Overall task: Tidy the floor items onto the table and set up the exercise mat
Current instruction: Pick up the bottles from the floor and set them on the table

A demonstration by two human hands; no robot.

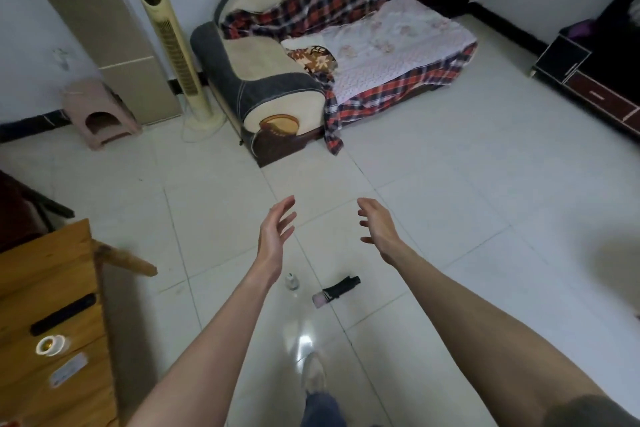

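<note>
I am holding both arms out in front of me above the tiled floor (450, 184). My left hand (275, 232) is spread wide, fingers straight and apart, holding nothing. My right hand (379, 229) is also wide, fingers loosely bent, palm facing inward, holding nothing. The two hands are hovering well apart from each other and touching no object.

Below my left wrist, a small clear bottle (292, 281) is standing on the floor. Just to its right, a folded black umbrella (337, 290) with a pale pink end is lying flat on the tiles. Both are apart from my hands.

At lower left, the wooden table (52, 270) is carrying a black remote control (63, 314), a roll of tape (50, 345) and a flat white packet (68, 369); its printing is too blurred to read.

Further out, a sofa (263, 87) draped in a plaid blanket (381, 94) is standing against the wall, beside a cream tower fan (176, 52), a tall beige unit (110, 42) and a pink stool (98, 113). No brand or writing is legible anywhere. The exercise mat is not identifiable in this view.
</note>
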